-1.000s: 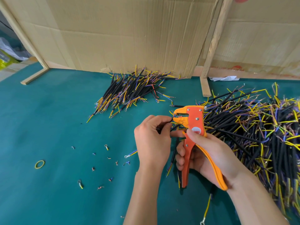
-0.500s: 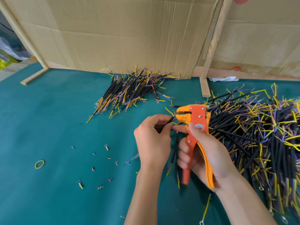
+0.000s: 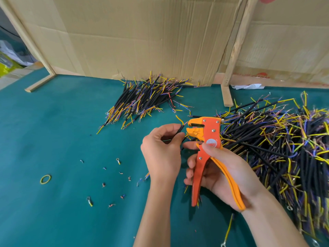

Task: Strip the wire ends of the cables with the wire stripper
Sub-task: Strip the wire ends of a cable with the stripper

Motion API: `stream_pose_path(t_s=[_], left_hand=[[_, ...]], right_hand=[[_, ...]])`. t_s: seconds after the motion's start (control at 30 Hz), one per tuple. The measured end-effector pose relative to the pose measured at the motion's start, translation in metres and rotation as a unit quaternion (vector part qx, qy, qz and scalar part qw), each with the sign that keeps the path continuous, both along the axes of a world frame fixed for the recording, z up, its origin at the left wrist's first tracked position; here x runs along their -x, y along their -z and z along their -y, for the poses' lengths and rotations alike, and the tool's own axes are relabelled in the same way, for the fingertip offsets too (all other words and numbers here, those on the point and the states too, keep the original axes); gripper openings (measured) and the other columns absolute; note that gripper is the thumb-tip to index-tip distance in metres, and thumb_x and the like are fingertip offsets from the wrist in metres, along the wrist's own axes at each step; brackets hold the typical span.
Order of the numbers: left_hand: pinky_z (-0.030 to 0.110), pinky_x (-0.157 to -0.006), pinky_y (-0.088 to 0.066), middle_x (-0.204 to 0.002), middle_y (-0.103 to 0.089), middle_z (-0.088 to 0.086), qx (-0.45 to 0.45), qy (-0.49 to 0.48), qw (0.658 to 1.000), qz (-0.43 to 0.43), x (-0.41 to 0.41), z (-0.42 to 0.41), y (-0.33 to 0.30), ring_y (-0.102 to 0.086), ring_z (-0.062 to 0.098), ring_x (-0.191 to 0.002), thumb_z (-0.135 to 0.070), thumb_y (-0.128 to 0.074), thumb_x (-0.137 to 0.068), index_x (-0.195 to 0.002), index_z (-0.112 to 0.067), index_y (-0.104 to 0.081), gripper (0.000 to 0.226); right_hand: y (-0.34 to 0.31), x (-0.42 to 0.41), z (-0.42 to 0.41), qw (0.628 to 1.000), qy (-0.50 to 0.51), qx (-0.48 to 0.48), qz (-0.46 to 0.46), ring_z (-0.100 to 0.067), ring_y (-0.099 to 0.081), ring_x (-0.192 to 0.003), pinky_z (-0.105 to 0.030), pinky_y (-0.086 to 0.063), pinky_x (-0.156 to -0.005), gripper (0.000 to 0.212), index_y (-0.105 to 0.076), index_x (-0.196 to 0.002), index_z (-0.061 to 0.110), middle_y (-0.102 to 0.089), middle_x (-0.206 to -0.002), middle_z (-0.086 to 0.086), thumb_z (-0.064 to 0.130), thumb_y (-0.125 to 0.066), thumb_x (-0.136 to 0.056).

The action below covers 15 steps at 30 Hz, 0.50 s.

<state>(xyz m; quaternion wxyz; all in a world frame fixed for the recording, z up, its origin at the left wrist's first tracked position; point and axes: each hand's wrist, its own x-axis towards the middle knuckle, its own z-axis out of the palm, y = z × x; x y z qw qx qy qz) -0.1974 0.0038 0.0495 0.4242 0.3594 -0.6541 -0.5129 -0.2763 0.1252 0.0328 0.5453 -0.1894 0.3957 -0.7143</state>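
My right hand [image 3: 220, 172] grips the orange wire stripper [image 3: 208, 139] by its two handles, which stand spread apart, with the jaws pointing left. My left hand [image 3: 162, 148] pinches a short black cable [image 3: 179, 130] just left of the jaws. The cable's thin coloured wire ends reach toward the jaws, and a yellow one curls up above my fingers. A big heap of black cables [image 3: 277, 145] with yellow and blue ends lies on the right. A smaller, tidier pile of cables [image 3: 142, 100] lies farther back at the centre.
The teal table mat [image 3: 53, 139] carries cut wire scraps and ring terminals [image 3: 117, 161] left of my hands and a yellow rubber band [image 3: 45, 179]. Cardboard panels [image 3: 142, 36] on wooden battens [image 3: 226, 96] wall off the back. A loose yellow wire [image 3: 227, 230] lies near my right forearm.
The stripper's handles have opened from squeezed together to spread apart. My left hand has drawn the cable slightly left and up, away from the jaws.
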Motion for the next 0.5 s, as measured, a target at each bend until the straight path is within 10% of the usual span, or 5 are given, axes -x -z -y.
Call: stream_pose_path(t_s=[0.5], left_hand=[[0.017,-0.071,-0.053,-0.075,-0.073,-0.016,-0.018,-0.015,1.000,-0.021,0.0013,0.0010,0.0016,-0.068,-0.002,-0.070,-0.005,-0.080,-0.077,-0.077,-0.027,-0.075,0.023]], right_hand=[[0.0018,-0.0065,0.0056,0.999,-0.014,0.016,0.032,-0.035,-0.068,-0.075,-0.049,-0.058,-0.074,0.059,-0.066,-0.126,0.000,-0.066,-0.086,-0.019,0.037,-0.082,-0.083]])
